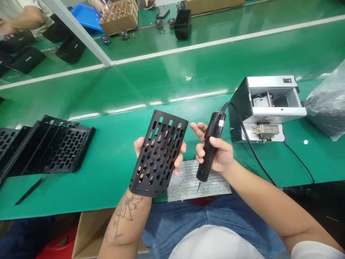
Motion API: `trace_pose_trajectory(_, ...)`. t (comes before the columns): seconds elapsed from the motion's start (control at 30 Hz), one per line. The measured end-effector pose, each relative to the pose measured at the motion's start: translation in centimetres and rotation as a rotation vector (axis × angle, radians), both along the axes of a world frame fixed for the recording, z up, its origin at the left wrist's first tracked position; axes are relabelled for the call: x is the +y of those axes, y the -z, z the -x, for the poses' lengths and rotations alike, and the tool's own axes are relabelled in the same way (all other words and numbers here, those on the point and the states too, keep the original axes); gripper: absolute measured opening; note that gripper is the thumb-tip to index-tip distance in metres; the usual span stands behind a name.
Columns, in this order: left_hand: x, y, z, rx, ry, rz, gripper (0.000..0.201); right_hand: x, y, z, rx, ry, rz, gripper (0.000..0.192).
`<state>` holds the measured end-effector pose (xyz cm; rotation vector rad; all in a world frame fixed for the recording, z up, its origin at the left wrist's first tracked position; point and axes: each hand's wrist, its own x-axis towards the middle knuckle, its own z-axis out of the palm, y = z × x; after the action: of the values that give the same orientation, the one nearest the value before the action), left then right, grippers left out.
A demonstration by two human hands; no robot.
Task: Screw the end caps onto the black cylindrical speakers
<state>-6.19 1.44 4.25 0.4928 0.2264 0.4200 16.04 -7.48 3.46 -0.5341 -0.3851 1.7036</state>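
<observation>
Green bench (113, 158). Grey feeder box (269, 108) far right, label unreadable. Left hand (159, 154) grasps curved perforated grille (159, 154), centre, above bench edge. Right hand (218, 154) wraps screwdriver (211, 147), tip down; its white label illegible.

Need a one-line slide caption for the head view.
Left hand holds a curved perforated black panel above a green bench; right hand grips a corded electric screwdriver, bit down.

Most of the left grip (159, 153) hides behind the perforated black panel (159, 154) it holds. Far right of the right grip (215, 153), a grey plastic bag (327, 104) is cut by the edge; its contents cannot be told.
</observation>
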Motion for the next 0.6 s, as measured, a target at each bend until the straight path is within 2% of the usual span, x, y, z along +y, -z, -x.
trace_pose_trajectory(0.13,0.01,0.25,0.06,0.044,0.025,0.007,0.086,-0.18,-0.05,-0.08,0.005,-0.024,-0.003,0.049)
trace_pose_trajectory(0.37,-0.68,0.22,-0.17,0.051,-0.074,0.042,0.086,-0.06,0.27,0.08,0.017,-0.047,-0.038,0.045)
trace_pose_trajectory(0.6,-0.14,0.11,0.01,0.043,-0.036,0.017,0.091,0.12,0.16,0.25,0.022,-0.012,0.028,0.04)
